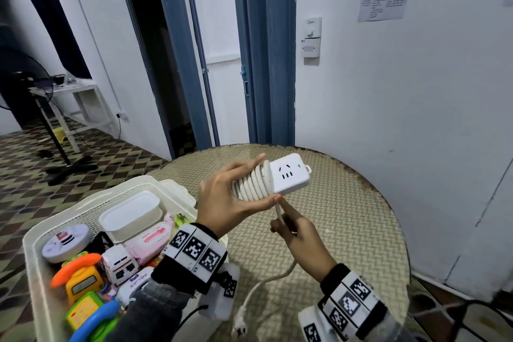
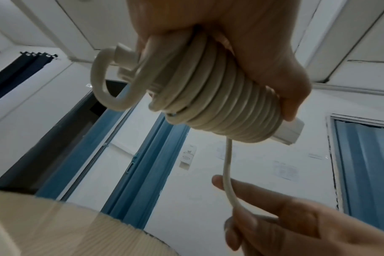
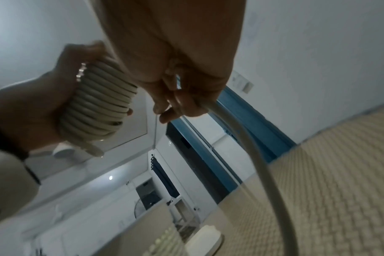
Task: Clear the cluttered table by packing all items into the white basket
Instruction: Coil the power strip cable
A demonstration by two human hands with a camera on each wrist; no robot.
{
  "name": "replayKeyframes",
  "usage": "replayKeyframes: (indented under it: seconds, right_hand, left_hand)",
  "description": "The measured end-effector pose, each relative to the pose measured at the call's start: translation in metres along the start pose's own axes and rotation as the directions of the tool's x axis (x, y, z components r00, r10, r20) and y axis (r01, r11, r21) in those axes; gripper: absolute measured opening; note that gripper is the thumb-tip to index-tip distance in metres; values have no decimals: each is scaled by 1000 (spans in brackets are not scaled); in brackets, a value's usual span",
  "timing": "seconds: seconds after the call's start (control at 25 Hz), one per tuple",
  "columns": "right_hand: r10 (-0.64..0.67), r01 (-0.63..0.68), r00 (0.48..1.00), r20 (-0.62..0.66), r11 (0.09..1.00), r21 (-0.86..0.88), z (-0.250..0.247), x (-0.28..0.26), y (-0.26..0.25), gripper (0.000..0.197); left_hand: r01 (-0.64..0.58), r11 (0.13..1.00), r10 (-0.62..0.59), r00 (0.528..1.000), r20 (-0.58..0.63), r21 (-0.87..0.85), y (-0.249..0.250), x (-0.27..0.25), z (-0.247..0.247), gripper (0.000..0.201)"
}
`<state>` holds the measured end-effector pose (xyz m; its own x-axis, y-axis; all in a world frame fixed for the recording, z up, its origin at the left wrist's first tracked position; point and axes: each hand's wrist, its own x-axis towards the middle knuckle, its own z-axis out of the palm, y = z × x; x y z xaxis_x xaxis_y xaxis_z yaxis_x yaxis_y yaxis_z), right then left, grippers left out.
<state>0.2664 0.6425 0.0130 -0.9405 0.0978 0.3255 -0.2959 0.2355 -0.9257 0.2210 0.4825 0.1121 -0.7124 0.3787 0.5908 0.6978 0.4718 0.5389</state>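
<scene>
A white power strip [image 1: 288, 176] is held above the round woven table [image 1: 347, 216], with its cord wound in several turns around its body [image 2: 210, 107]. My left hand [image 1: 236, 194] grips the coiled part. Just below, my right hand [image 1: 294, 233] pinches the loose cord [image 1: 279, 214] with the forefinger pointing up at the strip. The rest of the cord [image 3: 265, 166] hangs down to the plug [image 1: 240, 326] near the table's front edge. The white basket [image 1: 36, 241] stands at the left, filled with toys and boxes.
In the basket lie a white lidded box [image 1: 133, 214], a pink wipes pack [image 1: 151, 239], a round tin [image 1: 66, 241] and colourful toys [image 1: 83, 286]. A white wall [image 1: 402, 91] runs behind the table, blue door frames [image 1: 266, 50] beyond, a fan stand [image 1: 50, 125] on the floor.
</scene>
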Motion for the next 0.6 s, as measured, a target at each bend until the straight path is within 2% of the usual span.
replayKeyframes:
  seconds: [0.04,0.12,0.24,0.36,0.44,0.52,0.56,0.6]
  right_hand:
    - [-71,67,997,-28,992,-110,-1,-2,0,41]
    - [-248,217,968,-46,911,-350,-5,-4,-2,24]
    - [-406,356,913,43,738,-573,-14,-4,-11,14]
    - [-533,438,831,158,453,-777,-25,-1,-38,6]
    - [-612,455,763,208,280,-846,-33,1,-54,9]
    - [-666,448,719,199,225,-865,-41,3,-64,11]
    - [-688,441,707,163,249,-862,-44,4,-66,10]
    - [-701,449,703,117,311,-838,-45,3,-66,9]
  left_hand:
    - [42,999,-42,999,-21,3,-4,-1,0,69]
    - [107,994,-106,993,-51,15,-13,-3,2,73]
    - [102,985,-101,995,-13,143,-21,-7,3,87]
    - [36,961,-74,989,126,276,-22,-8,1,94]
    - [-22,960,-33,981,189,279,-21,-6,-1,92]
    - [-44,972,-2,981,192,232,-17,-2,-4,89]
    - [-47,976,9,984,178,211,-15,1,-6,87]
    - [-58,975,21,985,171,213,-11,3,-7,86]
